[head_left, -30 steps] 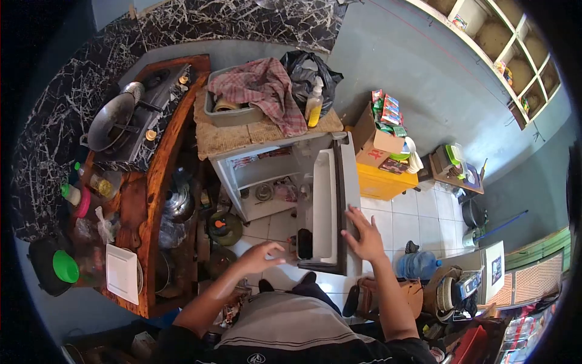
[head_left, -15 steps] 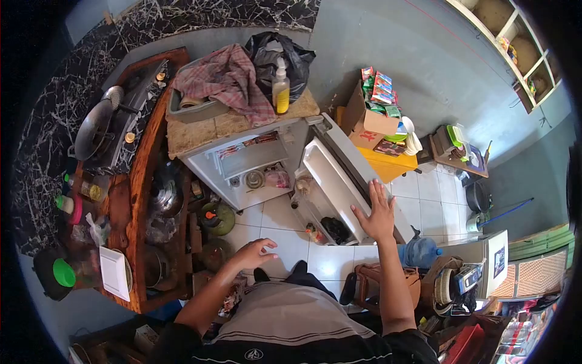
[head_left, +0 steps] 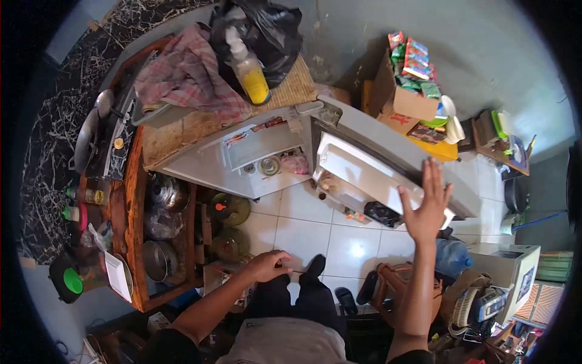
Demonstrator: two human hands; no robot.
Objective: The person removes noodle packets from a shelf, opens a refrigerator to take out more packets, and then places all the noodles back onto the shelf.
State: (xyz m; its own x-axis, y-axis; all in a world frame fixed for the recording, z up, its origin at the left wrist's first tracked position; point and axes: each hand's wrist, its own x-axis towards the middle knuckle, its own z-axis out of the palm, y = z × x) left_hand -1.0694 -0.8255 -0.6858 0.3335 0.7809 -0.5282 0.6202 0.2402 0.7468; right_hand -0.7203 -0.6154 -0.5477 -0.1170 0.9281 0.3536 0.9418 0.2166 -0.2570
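A small fridge (head_left: 206, 164) stands in front of me with its door (head_left: 394, 142) swung out to the right. My right hand (head_left: 426, 206) lies flat on the door's edge near its free end, fingers spread. In the door shelf sit a black plastic bag (head_left: 382, 213) and some pale round items. Inside the fridge are a glass jar (head_left: 269, 165) and a pink bag (head_left: 295, 164). Low in front of my body, my left hand (head_left: 268, 266) hangs over the floor with loosely curved fingers, touching nothing.
On the fridge top are a checked cloth (head_left: 188, 73), a pump bottle (head_left: 248, 73) and a black bag (head_left: 273, 42). Left is a wooden counter (head_left: 128, 242) with a stove; gas cylinders (head_left: 229, 209) stand below. A carton of sachets (head_left: 412, 97) and a water jug (head_left: 451, 255) are right.
The fridge door has swung wider to the right, with my right hand staying on it. My view has shifted closer to the fridge. The left hand remains low and holds nothing.
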